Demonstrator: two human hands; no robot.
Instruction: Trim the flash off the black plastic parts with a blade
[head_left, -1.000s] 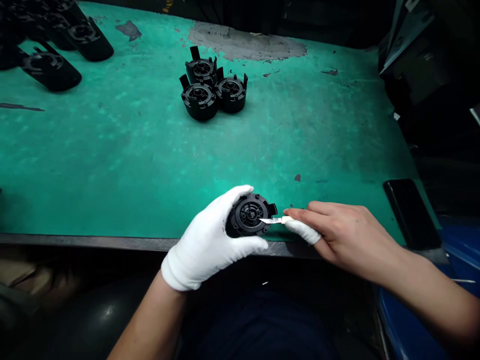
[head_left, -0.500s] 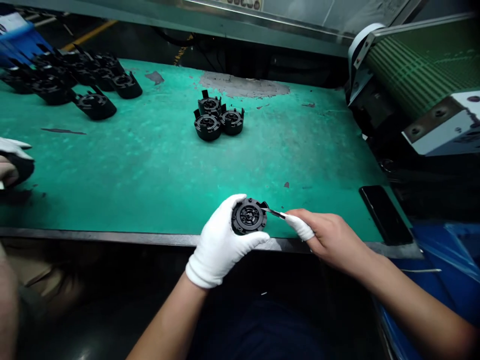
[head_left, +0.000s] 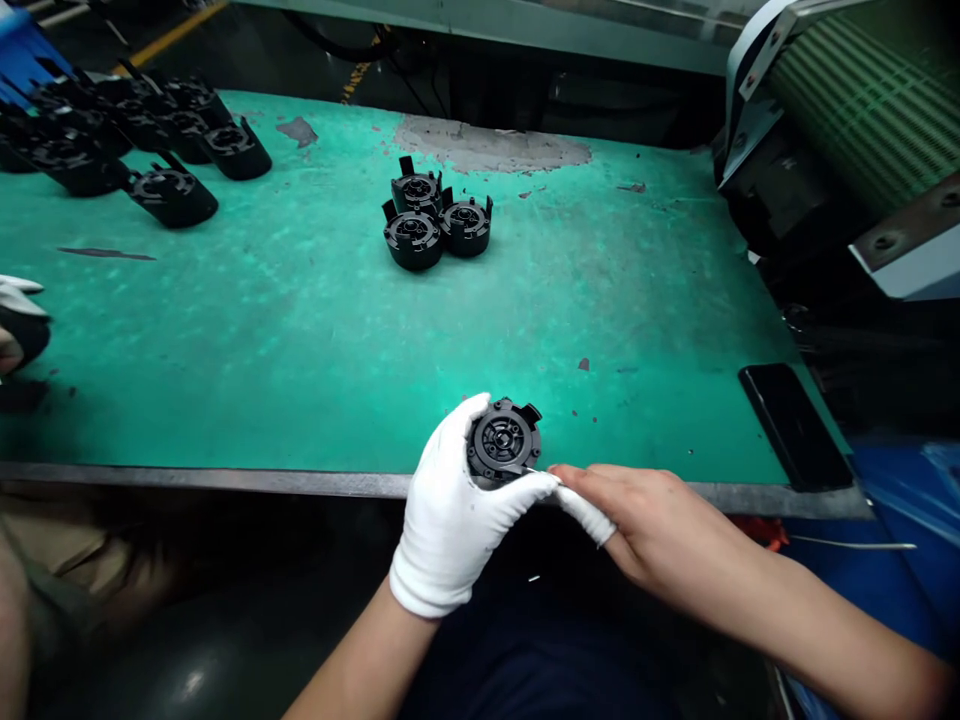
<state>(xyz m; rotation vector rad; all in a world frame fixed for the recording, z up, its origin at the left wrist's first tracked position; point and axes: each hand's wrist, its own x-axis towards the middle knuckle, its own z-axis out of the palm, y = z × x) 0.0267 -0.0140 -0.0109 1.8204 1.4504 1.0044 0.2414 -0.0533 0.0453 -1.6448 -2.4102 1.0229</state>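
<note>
Round black plastic housing part (head_left: 503,442) w/ ribbed concentric face toward camera, small tab at upper right, tilted up, at near table edge. Thin small blade (head_left: 534,470), mostly hidden, touches its lower right rim.

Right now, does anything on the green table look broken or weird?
Yes. The green table cover is worn through: a big grey bare patch at the far edge, with smaller chips around it. A dark phone lies close to the near right edge. The black round parts look fine.
</note>
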